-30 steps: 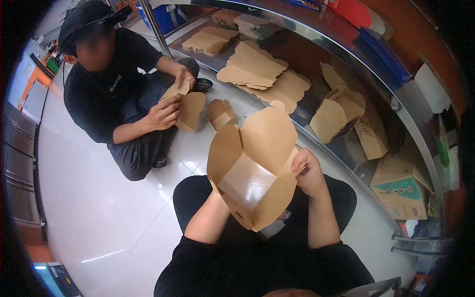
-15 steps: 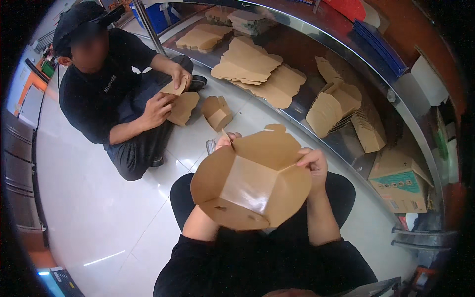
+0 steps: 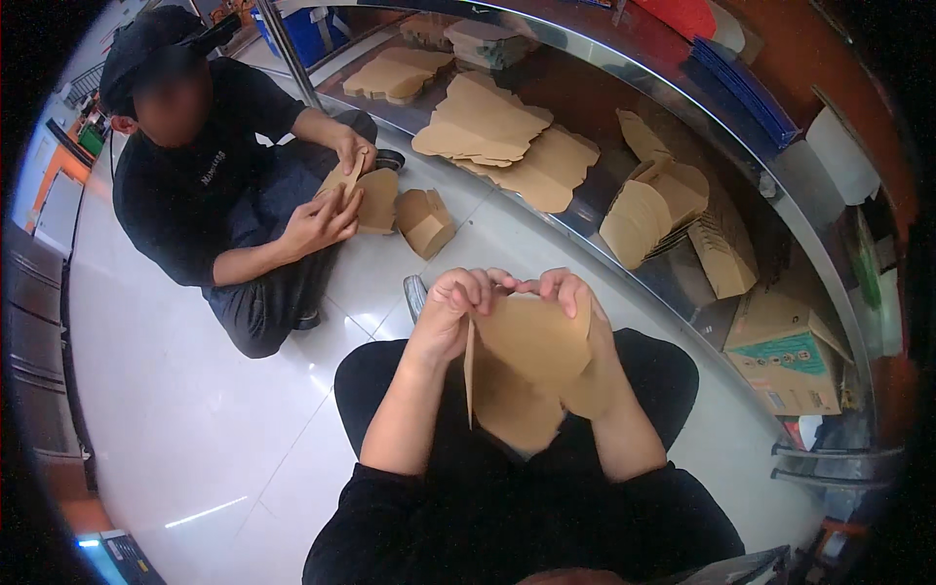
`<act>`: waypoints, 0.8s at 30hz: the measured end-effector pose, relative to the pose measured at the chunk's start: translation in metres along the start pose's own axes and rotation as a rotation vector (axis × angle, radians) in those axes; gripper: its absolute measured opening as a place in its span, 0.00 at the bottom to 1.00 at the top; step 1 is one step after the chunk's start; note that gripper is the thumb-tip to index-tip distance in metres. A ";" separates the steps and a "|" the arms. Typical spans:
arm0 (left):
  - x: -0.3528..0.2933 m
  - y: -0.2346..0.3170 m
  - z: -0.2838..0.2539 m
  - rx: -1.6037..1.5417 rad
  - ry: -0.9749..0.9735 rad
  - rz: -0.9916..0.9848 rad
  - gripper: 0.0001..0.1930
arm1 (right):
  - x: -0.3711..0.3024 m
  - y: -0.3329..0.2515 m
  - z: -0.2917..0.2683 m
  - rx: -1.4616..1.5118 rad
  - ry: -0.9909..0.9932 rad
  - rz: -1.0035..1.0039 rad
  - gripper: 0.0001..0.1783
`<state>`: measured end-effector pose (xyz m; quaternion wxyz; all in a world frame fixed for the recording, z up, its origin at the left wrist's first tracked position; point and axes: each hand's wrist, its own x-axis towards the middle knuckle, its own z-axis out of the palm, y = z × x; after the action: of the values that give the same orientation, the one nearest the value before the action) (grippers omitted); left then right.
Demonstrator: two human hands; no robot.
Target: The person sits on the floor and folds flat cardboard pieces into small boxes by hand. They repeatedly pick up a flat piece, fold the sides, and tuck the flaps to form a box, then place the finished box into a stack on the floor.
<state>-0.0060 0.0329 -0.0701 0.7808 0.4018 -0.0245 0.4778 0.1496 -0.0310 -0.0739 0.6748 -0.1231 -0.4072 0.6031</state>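
Observation:
A brown cardboard takeaway box (image 3: 531,341), partly folded, is held up above my lap. At its far left corner, my left hand (image 3: 462,304) closes its fingers on the cardboard. My right hand (image 3: 570,294) grips the far right corner, and the fingertips of both hands nearly meet at the top edge. One panel stands between the two hands, while the near flaps hang loose toward me. The box's inside is mostly hidden from view.
Across from me a seated person (image 3: 224,185) folds another brown box (image 3: 378,200). One folded box (image 3: 425,222) stands on the tiled floor. Flat cardboard blanks (image 3: 487,117) and a stack of nested boxes (image 3: 673,200) lie on the metal shelf, near a carton (image 3: 785,356).
The box has turned from wide open to drawn together at its far side. My hands have moved closer to each other along its top edge.

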 end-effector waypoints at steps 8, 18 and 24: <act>0.004 0.025 0.006 0.258 -0.184 -0.087 0.20 | -0.003 -0.031 0.025 -0.533 0.016 0.107 0.24; -0.004 0.032 0.023 0.602 -0.090 -0.131 0.19 | -0.008 -0.031 0.024 -1.052 -0.086 -0.081 0.16; 0.006 0.032 0.034 1.344 0.107 0.222 0.33 | -0.012 -0.047 0.019 -1.376 0.046 -0.404 0.17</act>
<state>-0.0156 0.0221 -0.0251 0.3084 0.7702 0.2751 0.4859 0.1706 -0.0595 -0.0354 0.5511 -0.4556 -0.6956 0.0699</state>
